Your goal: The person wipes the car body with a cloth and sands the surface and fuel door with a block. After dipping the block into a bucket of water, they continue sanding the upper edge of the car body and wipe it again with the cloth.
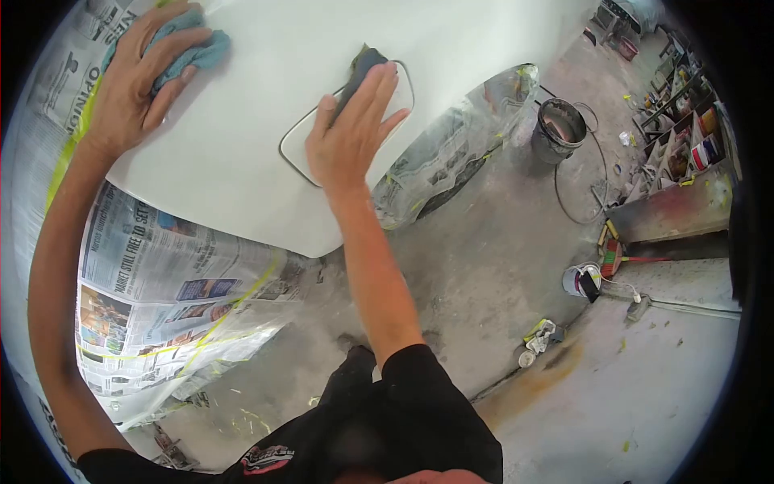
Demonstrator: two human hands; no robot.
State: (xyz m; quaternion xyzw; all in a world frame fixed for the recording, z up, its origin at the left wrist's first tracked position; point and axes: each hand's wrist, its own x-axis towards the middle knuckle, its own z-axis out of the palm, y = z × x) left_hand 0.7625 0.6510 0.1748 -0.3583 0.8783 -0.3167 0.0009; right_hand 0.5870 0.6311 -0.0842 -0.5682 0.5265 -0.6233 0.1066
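At the upper left, my left hand (127, 101) is closed around a crumpled blue-green cloth (201, 55), which rests on a white car body panel (234, 121). My right hand (347, 145) lies over a dark grey sanding block (357, 85), with fingers along it and thumb at its side. An olive-green edge, perhaps abrasive paper, shows at the block's far end. The block sits on a rounded-corner flap (300, 147), outlined by a dark gap in the panel. My palm and fingers hide part of the flap and block.
Newspaper (153, 250) and yellow tape mask the areas left of the panel. Covered with plastic and newspaper is the wheel area (451, 153). A black bucket (558, 133) with a hose beside it, a white tin (579, 280) and a cluttered shelf (685, 145) stand to the right.
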